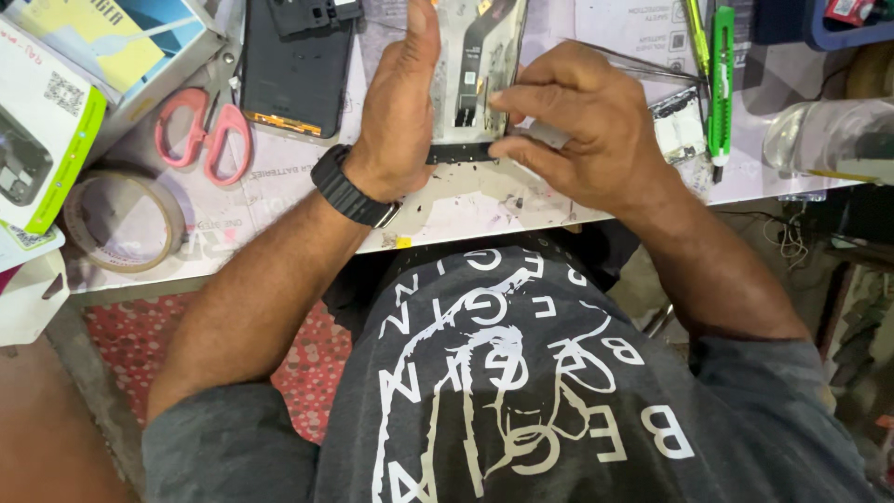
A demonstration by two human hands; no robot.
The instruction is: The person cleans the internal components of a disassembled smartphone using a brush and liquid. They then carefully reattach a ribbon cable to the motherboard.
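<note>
Gripping an opened phone on the counter, left hand and right hand flank it; pink scissors and a tape roll lie left.

At the far left of the bench a flat carton lies tilted, its lid yellow and pale blue with grey sides. Just nearer, at the left edge, a white box with a bright green band carries a small square black-and-white code label on top. Nearest at the left, a white hang-card package pokes over the bench edge. The dark slab lying far and left of centre may be a phone screen panel, with an orange strip along its near edge.
</note>
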